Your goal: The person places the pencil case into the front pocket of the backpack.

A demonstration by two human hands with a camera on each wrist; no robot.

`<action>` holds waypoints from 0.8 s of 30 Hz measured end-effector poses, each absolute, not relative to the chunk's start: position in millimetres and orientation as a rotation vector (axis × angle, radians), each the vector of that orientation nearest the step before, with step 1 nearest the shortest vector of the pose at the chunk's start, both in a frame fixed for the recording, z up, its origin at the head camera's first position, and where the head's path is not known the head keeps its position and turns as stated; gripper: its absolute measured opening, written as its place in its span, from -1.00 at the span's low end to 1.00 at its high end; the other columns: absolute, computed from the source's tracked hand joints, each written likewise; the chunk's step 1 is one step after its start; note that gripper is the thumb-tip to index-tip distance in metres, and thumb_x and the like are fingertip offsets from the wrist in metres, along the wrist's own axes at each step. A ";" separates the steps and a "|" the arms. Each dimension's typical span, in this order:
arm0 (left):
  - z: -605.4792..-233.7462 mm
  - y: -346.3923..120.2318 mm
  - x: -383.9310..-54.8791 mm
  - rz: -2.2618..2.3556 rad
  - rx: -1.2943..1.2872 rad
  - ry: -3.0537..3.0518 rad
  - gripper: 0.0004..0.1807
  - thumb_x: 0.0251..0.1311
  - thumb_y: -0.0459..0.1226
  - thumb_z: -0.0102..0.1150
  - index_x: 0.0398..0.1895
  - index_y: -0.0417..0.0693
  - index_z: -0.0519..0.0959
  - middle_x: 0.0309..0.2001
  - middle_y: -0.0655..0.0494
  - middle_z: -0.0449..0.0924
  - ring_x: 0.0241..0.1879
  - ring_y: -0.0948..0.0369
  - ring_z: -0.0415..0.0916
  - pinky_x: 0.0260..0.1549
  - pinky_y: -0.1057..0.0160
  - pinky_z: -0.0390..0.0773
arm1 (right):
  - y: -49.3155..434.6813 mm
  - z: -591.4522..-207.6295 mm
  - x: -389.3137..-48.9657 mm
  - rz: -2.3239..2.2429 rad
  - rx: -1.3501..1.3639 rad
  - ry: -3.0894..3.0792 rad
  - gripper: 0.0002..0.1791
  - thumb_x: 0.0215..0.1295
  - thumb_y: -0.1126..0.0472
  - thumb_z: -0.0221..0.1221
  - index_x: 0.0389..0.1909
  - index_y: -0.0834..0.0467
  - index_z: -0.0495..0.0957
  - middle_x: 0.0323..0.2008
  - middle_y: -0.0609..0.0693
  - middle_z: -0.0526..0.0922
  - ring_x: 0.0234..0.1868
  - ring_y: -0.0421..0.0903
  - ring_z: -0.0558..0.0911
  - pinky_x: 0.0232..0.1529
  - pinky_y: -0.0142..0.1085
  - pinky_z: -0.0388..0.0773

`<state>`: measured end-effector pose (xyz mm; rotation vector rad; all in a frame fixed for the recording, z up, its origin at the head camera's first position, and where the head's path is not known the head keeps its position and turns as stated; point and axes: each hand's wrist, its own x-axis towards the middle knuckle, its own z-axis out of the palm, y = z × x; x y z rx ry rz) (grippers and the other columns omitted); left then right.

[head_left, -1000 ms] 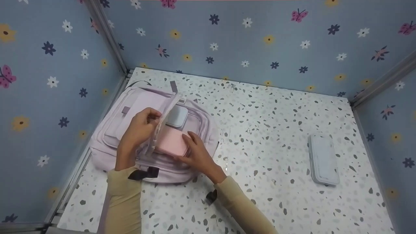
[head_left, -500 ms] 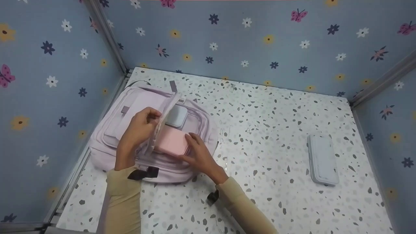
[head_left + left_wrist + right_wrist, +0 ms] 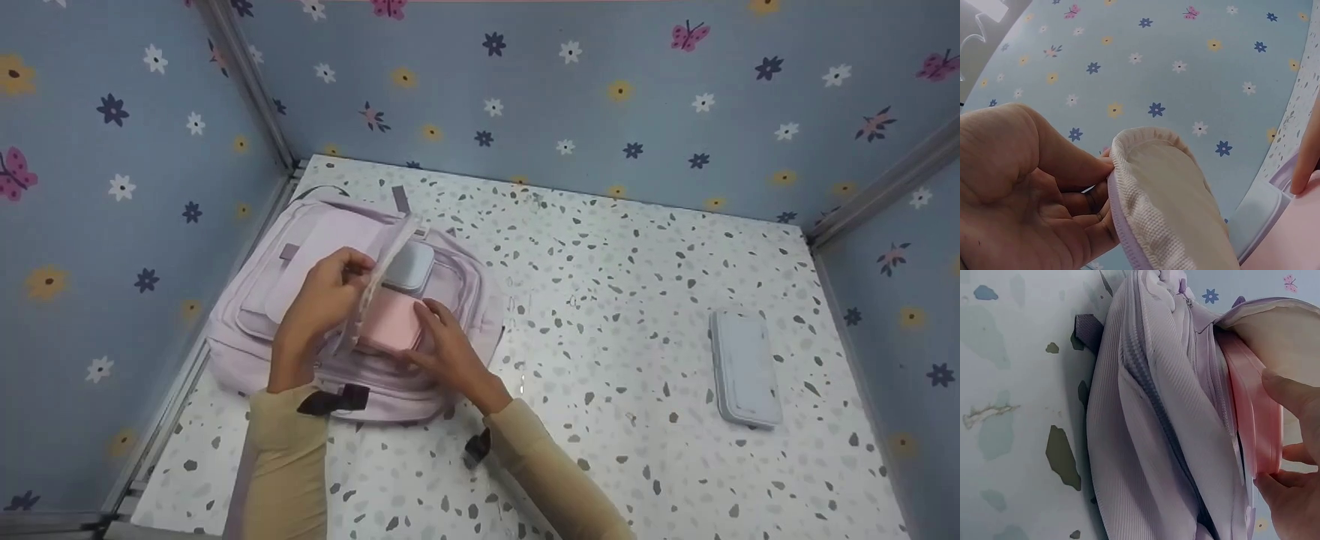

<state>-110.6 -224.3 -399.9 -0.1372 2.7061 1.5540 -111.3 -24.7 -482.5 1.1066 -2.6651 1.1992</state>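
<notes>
A lilac backpack lies on the left of the table, its front pocket unzipped. With thumb and fingers my left hand pinches the edge of the pocket's flap, holding it raised so its cream lining shows. My right hand grips the outer end of a pink flat case, thumb on one side and fingers on the other. The case's far end is hidden behind the flap, inside the pocket. Just above it in the head view, a pale blue case sits partly in the same pocket.
A long pale grey-blue case lies by itself on the right of the speckled table. Flower-patterned panels enclose the back and sides, with a metal post at the back left corner.
My right hand has moved left with the pink case, and less of the case shows outside the flap. My left hand keeps its pinch on the flap in place.
</notes>
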 end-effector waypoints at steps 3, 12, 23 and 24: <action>-400.6 -224.6 -110.6 1.562 -0.133 2.713 -0.75 0.27 -0.46 -0.15 -0.05 -0.33 0.45 -0.13 -0.18 0.48 -0.13 0.02 0.40 -0.07 0.13 0.37 | -37.6 -536.0 -131.3 1.188 1.006 -2.719 -0.15 0.06 0.08 0.39 0.34 0.29 0.26 0.30 0.22 0.32 0.31 0.06 0.35 0.32 -0.19 0.28; -402.1 -227.0 -111.4 1.547 -0.133 2.739 -0.75 0.27 -0.46 -0.15 -0.05 -0.35 0.46 -0.15 -0.20 0.48 -0.13 0.02 0.40 -0.07 0.15 0.35 | -39.5 -544.8 -136.0 1.152 1.038 -2.722 -0.08 0.10 -0.09 0.33 0.38 0.28 0.21 0.34 0.21 0.29 0.36 0.06 0.31 0.36 -0.21 0.22; -401.5 -226.0 -112.9 1.552 -0.149 2.710 -0.74 0.27 -0.47 -0.14 -0.03 -0.35 0.45 -0.12 -0.21 0.48 -0.11 0.01 0.40 -0.07 0.14 0.37 | -29.4 -532.5 -114.6 1.007 0.934 -2.831 -0.22 0.23 0.02 0.24 0.32 0.40 0.24 0.31 0.30 0.33 0.33 0.16 0.33 0.37 -0.14 0.20; -401.3 -225.8 -112.9 1.555 -0.149 2.706 -0.74 0.27 -0.47 -0.14 -0.03 -0.35 0.45 -0.12 -0.21 0.48 -0.11 0.01 0.40 -0.07 0.15 0.37 | -28.3 -531.4 -111.9 0.997 0.957 -2.848 -0.24 0.25 0.04 0.23 0.33 0.39 0.23 0.32 0.29 0.32 0.35 0.17 0.31 0.38 -0.13 0.19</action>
